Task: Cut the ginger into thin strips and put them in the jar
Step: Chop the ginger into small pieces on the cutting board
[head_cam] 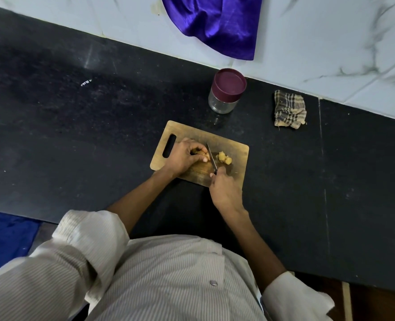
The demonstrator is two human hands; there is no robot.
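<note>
A wooden cutting board (234,147) lies on the black counter. My left hand (183,156) curls over a piece of ginger (204,155) and holds it down on the board. My right hand (224,189) grips the handle of a small knife (211,158), whose blade stands right against the fingertips of the left hand. A separate pale yellow chunk of ginger (224,158) lies on the board just right of the blade. A glass jar (225,93) with a maroon lid on it stands behind the board.
A folded checked cloth (289,110) lies on the counter to the right of the jar. A purple cloth (217,22) hangs against the white tiled wall behind. The black counter (76,126) stretches left and right of the board.
</note>
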